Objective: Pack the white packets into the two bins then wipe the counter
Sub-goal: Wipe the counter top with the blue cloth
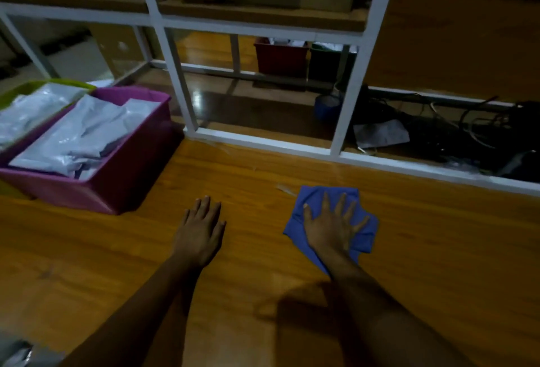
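A purple bin (128, 173) stands on the wooden counter (248, 279) at the left, filled with white packets (84, 135). Behind it, a green bin (32, 86) also holds white packets (32, 109). A blue cloth (362, 235) lies flat on the counter at centre right. My right hand (330, 226) presses on it with fingers spread. My left hand (201, 229) rests flat on the bare wood, palm down, holding nothing, between the purple bin and the cloth.
A white-framed glass partition (263, 138) borders the counter's far edge. Beyond it are a red bin (280, 59), a dark green bin (327, 62), a blue container (325, 108) and tangled black cables (467, 130). Something pale shows at the bottom left corner (17, 355).
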